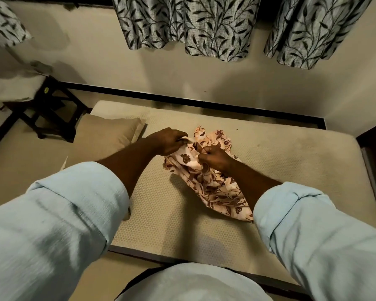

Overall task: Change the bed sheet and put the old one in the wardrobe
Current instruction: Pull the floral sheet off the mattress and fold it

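1. While the bunched floral bed sheet (206,181) lies on the bare mattress (291,161), the left hand (168,142) grips its upper edge.
2. The right hand (213,158) pinches a fold.
3. A pillow (109,133) lies at the mattress's left end.

Hands of mine: two, left hand (168,141) and right hand (213,158); floral bed sheet (217,190): one; mattress (182,213): one; pillow (109,133): one; dark stool (52,107): one; leaf-print curtains (204,25): three hanging sections; rolled sleeves (74,203): two.
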A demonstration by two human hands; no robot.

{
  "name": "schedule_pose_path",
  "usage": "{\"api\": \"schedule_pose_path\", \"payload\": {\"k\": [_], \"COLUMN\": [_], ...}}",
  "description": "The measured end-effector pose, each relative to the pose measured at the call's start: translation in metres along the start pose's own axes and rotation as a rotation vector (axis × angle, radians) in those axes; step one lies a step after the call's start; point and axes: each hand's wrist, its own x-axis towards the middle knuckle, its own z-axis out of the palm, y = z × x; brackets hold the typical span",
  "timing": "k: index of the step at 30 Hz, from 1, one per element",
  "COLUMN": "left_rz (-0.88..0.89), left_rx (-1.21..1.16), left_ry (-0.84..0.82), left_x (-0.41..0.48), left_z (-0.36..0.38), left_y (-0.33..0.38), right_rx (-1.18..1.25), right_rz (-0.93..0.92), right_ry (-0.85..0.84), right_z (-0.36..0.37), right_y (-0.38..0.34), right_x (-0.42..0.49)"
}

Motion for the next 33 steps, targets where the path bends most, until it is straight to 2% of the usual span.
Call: {"api": "schedule_pose_path", "payload": {"k": [4, 8, 11, 16, 21, 26, 30, 33], "left_rz": [-0.007, 0.01, 0.011, 0.006, 0.044, 0.02, 0.018, 0.014], "left_rx": [0.006, -0.007, -0.007, -0.035, -0.022, -0.019, 0.022, 0.044], "left_ry": [-0.006, -0.02, -0.027, -0.033, -0.067, -0.034, 0.054, 0.097], "left_x": [0.002, 0.001, -0.001, -0.01, -0.015, -0.022, -0.034, -0.046], "left_z": [0.008, 0.01, 0.007, 0.008, 0.012, 0.004, -0.002, -0.004], "left_y": [-0.008, -0.012, -0.016, -0.031, -0.03, -0.041, -0.059, -0.066], "right_rx": [-0.035, -0.538, -0.686, -0.68, -0.875, -0.692, -0.519, -0.517], "right_rz": [0.032, 0.009, 0.101, 0.127, 0.021, 0.014, -0.045, -0.064], "right_ry": [-0.057, -0.214, -0.272, -0.118, -0.029, -0.192, -0.036, -0.034], "right_z": [-0.002, -0.007, -0.006, -0.007, -0.007, -0.004, 0.001, 0.002], "right_y": [-0.001, 0.001, 0.008, 0.025, 0.011, 0.017, 0.021, 0.025], "right_x": [-0.003, -0.003, -0.002, -0.003, -0.005, 0.003, 0.005, 0.009]}}
